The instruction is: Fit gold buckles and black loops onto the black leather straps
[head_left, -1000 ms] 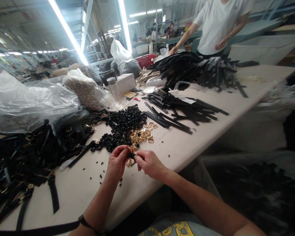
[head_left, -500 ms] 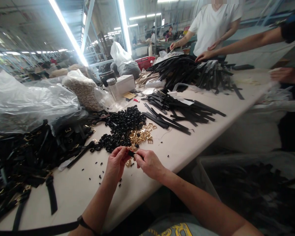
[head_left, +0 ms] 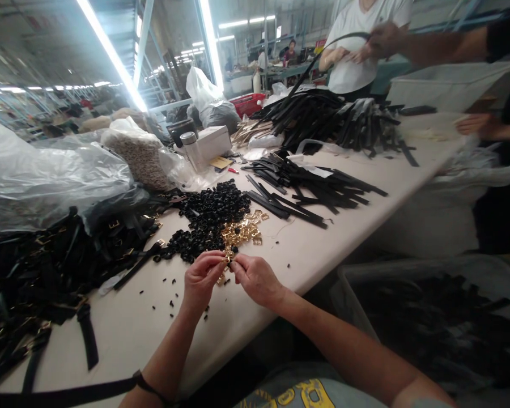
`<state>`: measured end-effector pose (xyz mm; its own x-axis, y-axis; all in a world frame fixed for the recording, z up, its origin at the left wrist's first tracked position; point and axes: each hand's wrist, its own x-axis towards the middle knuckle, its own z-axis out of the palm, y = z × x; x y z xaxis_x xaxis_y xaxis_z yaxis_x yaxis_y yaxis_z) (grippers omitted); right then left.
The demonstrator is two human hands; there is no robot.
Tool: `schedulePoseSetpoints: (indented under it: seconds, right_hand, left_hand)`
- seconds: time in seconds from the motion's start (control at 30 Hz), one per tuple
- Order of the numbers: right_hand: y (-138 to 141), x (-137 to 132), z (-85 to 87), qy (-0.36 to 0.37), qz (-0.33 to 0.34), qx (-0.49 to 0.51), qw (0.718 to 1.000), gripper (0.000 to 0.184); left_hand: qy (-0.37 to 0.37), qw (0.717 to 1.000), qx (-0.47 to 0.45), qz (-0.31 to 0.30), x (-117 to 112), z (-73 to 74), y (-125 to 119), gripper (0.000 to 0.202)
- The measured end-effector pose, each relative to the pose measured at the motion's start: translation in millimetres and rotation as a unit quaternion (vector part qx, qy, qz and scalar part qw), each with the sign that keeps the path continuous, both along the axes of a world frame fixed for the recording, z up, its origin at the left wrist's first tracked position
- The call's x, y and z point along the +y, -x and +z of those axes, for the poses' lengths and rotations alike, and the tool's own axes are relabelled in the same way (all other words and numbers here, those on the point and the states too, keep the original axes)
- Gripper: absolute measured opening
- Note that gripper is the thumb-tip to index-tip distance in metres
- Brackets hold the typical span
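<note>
Both hands meet over the near part of the table, fingertips pinched close together. My left hand (head_left: 203, 279) is closed at a small gold buckle (head_left: 228, 256). My right hand (head_left: 257, 277) is closed on a black strap, mostly hidden by its fingers, whose end meets the buckle. Just beyond the hands lies a pile of loose gold buckles (head_left: 243, 231). Beside it is a heap of small black loops (head_left: 210, 212). A long black strap (head_left: 72, 395) runs along the lower left and passes by my left forearm.
Buckled black straps (head_left: 38, 266) are heaped at left under clear plastic (head_left: 55, 175). Cut black strips (head_left: 310, 184) lie farther back, with a larger strip pile (head_left: 310, 116) behind. A bin of black pieces (head_left: 433, 323) stands below the table edge (head_left: 323, 283). Two co-workers stand at the far right.
The black strap between my fingers has turned and is now mostly covered, with gold showing at the fingertips. A co-worker's arm at upper right has lifted a long black strip from the far pile.
</note>
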<state>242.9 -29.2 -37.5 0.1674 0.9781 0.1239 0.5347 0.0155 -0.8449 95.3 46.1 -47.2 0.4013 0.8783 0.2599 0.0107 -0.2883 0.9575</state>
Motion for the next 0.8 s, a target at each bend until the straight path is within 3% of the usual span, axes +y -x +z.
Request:
schedulePoseSetpoints:
  seconds: [0.13, 0.33, 0.6, 0.8]
  right_hand:
    - [1.0, -2.1, -0.1, -0.022, 0.019, 0.002, 1.000, 0.026]
    - [4.0, -4.0, -3.9, -0.035, -0.001, 0.005, 0.999, 0.027]
    - [4.2, -5.3, -1.9, -0.041, -0.014, 0.006, 0.999, 0.027]
    - [1.9, -6.2, -3.6, -0.037, -0.025, -0.074, 0.996, 0.026]
  left_hand:
    - [-0.017, 1.000, -0.011, 0.003, 0.2, 0.5, 1.4, 0.010]
    - [0.070, 0.995, -0.075, 0.016, -0.4, -6.9, -0.8, 0.013]
    - [-0.067, 0.997, 0.012, 0.032, -2.6, 0.5, 2.0, 0.009]
    - [-0.037, 0.998, 0.040, 0.008, -4.7, -0.6, 0.8, 0.011]
